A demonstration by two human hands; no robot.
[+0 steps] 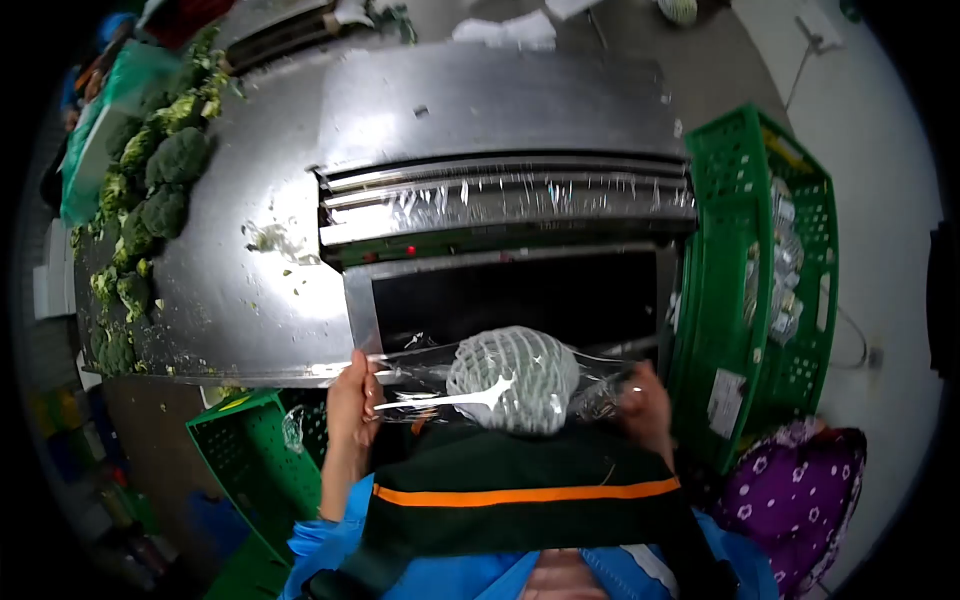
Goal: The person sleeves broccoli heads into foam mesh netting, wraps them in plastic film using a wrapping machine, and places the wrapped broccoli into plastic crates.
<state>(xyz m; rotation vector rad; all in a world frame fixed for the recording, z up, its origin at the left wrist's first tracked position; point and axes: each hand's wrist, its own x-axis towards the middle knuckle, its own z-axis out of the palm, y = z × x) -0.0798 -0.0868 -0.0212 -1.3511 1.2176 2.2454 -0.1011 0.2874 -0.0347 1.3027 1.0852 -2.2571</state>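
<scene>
A round, pale green head (520, 375) in a white foam net lies against clear plastic film, close to my body; its exact kind is hidden by the net. The film (415, 372) stretches out to both sides of it. At its left end, my left hand (350, 405) is closed on the film with the fingers curled. On the other side my right hand (645, 405), slightly blurred, is closed around the bunched right end. Just beyond the head is the dark bed of a metal wrapping machine (510, 215), with a small red light on its front.
Several broccoli heads (170, 160) are piled along the left of the steel table (260, 180). A green crate (735, 340) holding wrapped items stands at the right, and another green crate (240, 440) at lower left. Purple flowered cloth (795, 500) shows at lower right.
</scene>
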